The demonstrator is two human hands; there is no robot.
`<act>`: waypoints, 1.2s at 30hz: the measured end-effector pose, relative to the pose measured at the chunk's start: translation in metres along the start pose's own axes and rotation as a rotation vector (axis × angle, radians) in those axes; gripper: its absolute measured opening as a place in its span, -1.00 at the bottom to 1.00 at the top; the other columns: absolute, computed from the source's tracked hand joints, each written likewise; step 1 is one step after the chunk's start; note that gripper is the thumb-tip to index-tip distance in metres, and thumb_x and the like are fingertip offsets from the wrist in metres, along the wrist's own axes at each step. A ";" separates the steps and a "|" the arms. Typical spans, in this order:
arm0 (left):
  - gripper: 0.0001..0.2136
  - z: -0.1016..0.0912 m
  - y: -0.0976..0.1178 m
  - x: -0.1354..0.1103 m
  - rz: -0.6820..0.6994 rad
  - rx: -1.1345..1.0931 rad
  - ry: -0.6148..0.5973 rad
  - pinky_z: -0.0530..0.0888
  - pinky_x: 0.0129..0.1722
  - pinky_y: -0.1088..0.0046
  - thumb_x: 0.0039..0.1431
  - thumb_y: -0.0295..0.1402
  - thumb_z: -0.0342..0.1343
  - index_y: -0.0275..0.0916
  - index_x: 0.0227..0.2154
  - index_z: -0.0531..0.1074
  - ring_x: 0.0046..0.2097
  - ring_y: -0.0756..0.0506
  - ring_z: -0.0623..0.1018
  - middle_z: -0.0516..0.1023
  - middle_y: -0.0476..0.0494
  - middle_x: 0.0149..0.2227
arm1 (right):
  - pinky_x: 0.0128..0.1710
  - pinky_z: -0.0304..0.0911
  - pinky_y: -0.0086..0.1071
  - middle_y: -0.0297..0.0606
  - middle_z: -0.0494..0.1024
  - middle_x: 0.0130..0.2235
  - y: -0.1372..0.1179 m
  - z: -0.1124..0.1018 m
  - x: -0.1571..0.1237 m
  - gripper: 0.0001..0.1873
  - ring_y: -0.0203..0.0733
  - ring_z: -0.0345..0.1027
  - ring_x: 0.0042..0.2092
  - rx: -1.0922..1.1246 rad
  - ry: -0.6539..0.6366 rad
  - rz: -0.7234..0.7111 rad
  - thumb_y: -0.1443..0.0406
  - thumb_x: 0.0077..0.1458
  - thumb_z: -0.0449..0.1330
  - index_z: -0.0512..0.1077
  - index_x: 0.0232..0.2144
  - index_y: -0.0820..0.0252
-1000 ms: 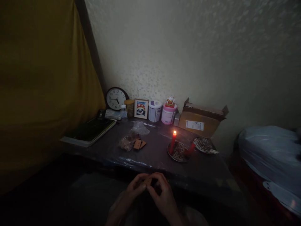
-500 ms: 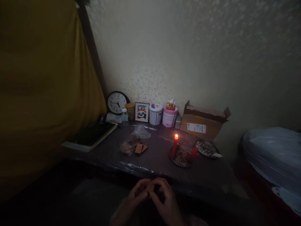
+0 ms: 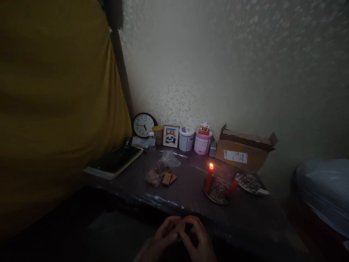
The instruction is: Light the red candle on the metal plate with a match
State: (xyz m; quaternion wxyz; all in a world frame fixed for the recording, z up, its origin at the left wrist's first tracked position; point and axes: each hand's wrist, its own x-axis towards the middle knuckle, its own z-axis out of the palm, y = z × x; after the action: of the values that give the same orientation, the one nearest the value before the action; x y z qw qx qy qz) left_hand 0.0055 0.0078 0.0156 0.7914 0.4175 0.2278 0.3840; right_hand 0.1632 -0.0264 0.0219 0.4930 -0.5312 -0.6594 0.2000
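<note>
In the dim head view, my left hand (image 3: 165, 236) and my right hand (image 3: 197, 236) meet in front of the table's near edge. Their fingertips pinch a small flat brown piece (image 3: 180, 227) between them; its kind is hard to make out in this light. On the table beyond lie similar flat brown pieces (image 3: 166, 178), beside a crumpled clear plastic bag (image 3: 155, 176) with something brownish in it. To the right, a lit red candle (image 3: 209, 179) stands upright on a round metal plate (image 3: 206, 195). A shorter red candle (image 3: 233, 185), apparently unlit, is at that plate's far side.
A second plate (image 3: 263, 180) holds thin white sticks. Along the wall stand a clock (image 3: 143, 125), a panda picture (image 3: 171, 136), a white tub (image 3: 187, 139), a pink tub (image 3: 202, 143) bearing a cat figurine (image 3: 204, 128), and a cardboard box (image 3: 242, 151). A yellow curtain (image 3: 62, 91) hangs left.
The camera view has shifted, so the table and its objects sit lower and farther right. Both hands remain together around the small brown piece.
</note>
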 end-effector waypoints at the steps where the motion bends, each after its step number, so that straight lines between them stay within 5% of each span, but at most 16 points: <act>1: -0.68 0.002 0.002 -0.001 -0.004 0.011 -0.002 0.24 0.05 0.23 -0.01 -0.34 0.15 -0.15 -0.13 0.41 0.03 -0.23 0.39 0.46 -0.16 -0.06 | -0.33 0.33 -0.49 -0.29 0.50 -0.26 0.000 0.000 0.000 -0.86 -0.25 0.41 -0.31 -0.003 0.015 -0.004 0.30 0.04 0.16 0.40 -0.28 0.09; 19: -0.66 -0.002 -0.003 -0.003 0.010 0.060 0.037 0.26 0.02 0.21 -0.02 -0.29 0.16 -0.13 -0.12 0.41 0.02 -0.25 0.40 0.47 -0.16 -0.08 | -0.27 0.31 -0.45 -0.27 0.49 -0.24 0.003 0.000 -0.002 -0.86 -0.21 0.40 -0.24 -0.017 -0.047 0.027 0.26 0.08 0.14 0.38 -0.26 0.10; 36: -0.72 0.019 0.014 -0.006 -0.005 0.015 0.053 0.28 -0.07 0.27 -0.05 -0.29 0.18 -0.20 -0.22 0.44 -0.08 -0.21 0.44 0.49 -0.15 -0.18 | -0.29 0.32 -0.47 -0.28 0.50 -0.25 0.004 0.000 -0.003 -0.85 -0.23 0.41 -0.27 -0.029 -0.038 0.025 0.24 0.07 0.15 0.39 -0.27 0.11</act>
State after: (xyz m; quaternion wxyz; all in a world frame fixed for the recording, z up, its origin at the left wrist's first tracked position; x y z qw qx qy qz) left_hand 0.0087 -0.0010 0.0377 0.7830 0.4124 0.2526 0.3912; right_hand 0.1654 -0.0274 0.0178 0.4700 -0.5427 -0.6646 0.2069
